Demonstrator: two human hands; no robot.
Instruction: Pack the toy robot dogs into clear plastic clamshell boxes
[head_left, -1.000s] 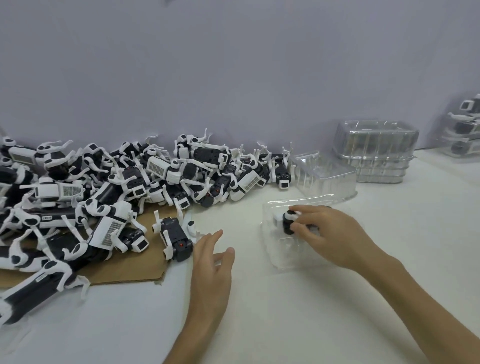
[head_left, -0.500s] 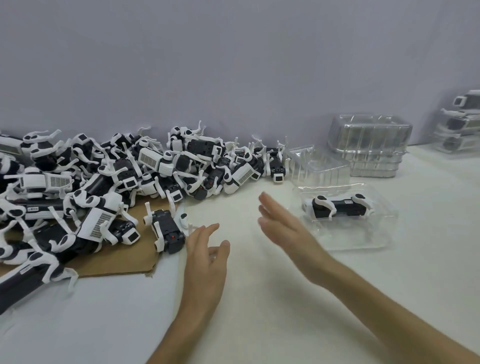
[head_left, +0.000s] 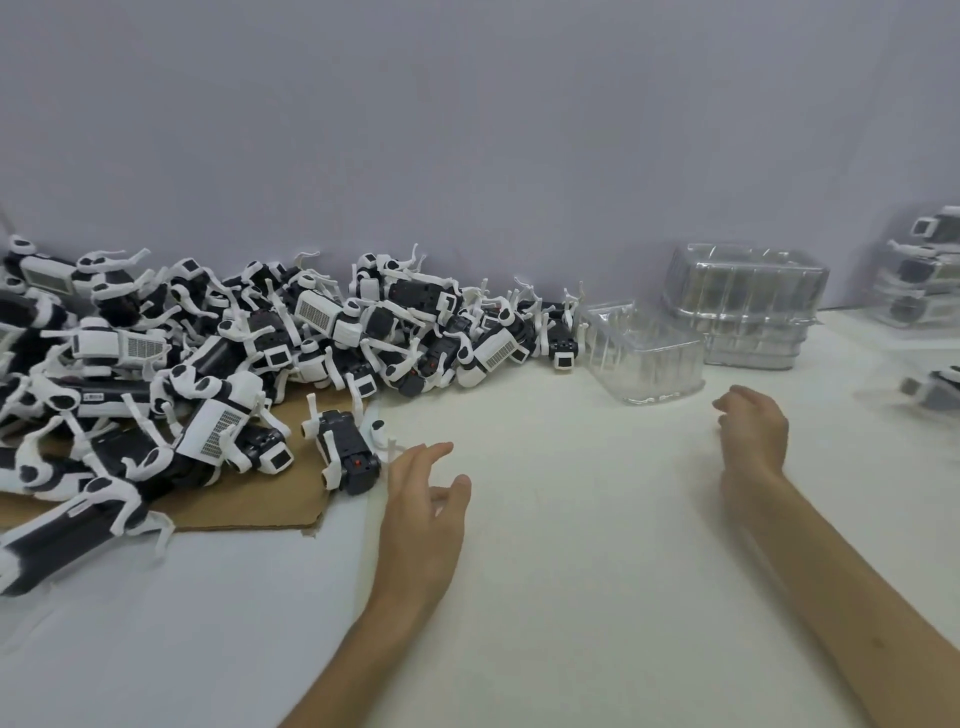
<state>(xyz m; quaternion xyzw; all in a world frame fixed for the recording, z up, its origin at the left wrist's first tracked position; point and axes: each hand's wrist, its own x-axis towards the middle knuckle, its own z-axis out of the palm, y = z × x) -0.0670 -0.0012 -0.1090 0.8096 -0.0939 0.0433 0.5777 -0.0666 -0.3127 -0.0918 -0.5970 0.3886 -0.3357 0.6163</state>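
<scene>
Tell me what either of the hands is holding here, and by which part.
Nothing is held. The left hand is open beside a loose toy robot dog; the right hand is loosely curled and empty.

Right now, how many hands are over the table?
2. The left hand is beside a toy dog by the cardboard; the right hand hovers near a clear box. No others show.

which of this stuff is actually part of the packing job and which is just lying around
For the job:
pile of toy dogs
loose toy dog by the left hand
single clear box
stack of clear boxes
packed boxes, far right

Just lying about:
cardboard sheet under part of the pile
</scene>
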